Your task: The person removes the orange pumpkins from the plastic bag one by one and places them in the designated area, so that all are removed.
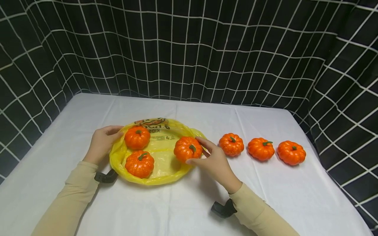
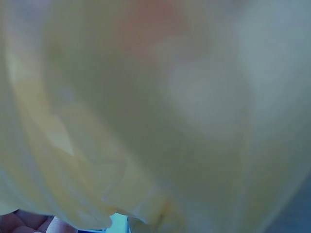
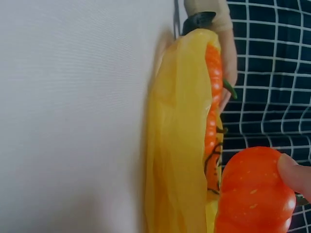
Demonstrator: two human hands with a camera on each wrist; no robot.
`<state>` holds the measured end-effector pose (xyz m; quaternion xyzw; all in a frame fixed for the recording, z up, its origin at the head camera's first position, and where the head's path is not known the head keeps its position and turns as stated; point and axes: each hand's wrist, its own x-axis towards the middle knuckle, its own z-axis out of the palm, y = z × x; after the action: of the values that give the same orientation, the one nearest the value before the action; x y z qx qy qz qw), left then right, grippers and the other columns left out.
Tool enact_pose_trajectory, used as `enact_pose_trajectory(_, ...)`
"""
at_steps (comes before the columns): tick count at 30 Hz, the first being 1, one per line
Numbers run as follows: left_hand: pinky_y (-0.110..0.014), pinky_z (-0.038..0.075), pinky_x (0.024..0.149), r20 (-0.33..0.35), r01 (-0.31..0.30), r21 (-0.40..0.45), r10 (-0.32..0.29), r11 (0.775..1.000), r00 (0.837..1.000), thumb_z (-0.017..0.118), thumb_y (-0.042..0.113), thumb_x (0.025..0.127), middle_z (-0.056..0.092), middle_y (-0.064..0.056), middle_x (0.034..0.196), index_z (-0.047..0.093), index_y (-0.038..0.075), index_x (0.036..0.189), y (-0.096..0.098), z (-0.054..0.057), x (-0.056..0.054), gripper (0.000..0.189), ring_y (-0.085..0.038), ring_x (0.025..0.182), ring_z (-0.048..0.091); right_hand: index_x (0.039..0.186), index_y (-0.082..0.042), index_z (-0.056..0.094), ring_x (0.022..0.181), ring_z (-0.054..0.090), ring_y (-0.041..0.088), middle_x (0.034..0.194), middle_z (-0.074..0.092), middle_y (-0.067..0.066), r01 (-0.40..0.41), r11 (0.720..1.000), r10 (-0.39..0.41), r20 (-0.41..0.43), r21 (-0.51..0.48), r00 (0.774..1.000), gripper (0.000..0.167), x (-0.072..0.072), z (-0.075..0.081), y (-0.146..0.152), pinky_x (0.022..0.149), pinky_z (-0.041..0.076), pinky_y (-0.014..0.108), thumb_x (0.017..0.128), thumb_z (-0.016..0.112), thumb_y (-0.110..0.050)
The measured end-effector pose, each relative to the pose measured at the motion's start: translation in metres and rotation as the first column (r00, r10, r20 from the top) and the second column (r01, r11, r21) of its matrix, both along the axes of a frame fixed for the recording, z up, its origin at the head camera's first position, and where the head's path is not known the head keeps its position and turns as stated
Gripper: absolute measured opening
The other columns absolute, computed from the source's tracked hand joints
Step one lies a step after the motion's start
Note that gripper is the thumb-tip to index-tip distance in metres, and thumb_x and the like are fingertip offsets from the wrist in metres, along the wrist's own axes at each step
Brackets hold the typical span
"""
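An opened yellow plastic bag (image 1: 160, 157) lies with its rim rolled into a low ring. My left hand (image 1: 101, 142) grips the rim on its left side; the bag film hides some fingertips and fills the left wrist view, which is blurred. Between thumb and fingers my right hand (image 1: 217, 164) pinches a small orange toy pumpkin (image 1: 186, 148) with a green stem, over the right part of the bag. In the right wrist view this pumpkin (image 3: 255, 194) appears above the bag's wall (image 3: 177, 121). Two similar pumpkins, a rear one (image 1: 137, 137) and a front one (image 1: 140, 165), sit inside at the left.
To the right of the bag, three more pumpkins stand in a row: one nearest (image 1: 231, 144), one in the middle (image 1: 261, 149) and one farthest right (image 1: 291, 152). A white cloth (image 1: 141, 209) covers the table. Black curtains with a white grid (image 1: 189, 49) enclose the back and sides.
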<state>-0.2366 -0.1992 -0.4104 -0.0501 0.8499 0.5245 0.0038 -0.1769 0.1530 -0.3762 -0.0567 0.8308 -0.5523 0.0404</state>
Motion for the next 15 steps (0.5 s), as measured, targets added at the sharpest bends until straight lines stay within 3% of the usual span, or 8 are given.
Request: enact_pose_trajectory(15,-0.049,0.044,0.113,0.003,0.007,-0.007,-0.007,1.000,1.000,0.054,0.025,0.101,0.055,-0.023,0.143,0.056,0.000,0.137,0.001,0.000,0.000,0.044,-0.038,0.137,0.046,0.143,-0.002,0.050,0.143,0.044,0.028,0.150,0.049,0.014,0.047,0.999,-0.047,0.000,0.002,0.999,0.077,0.023,0.006,0.036,0.114,0.040,0.037,0.075,0.085,-0.008)
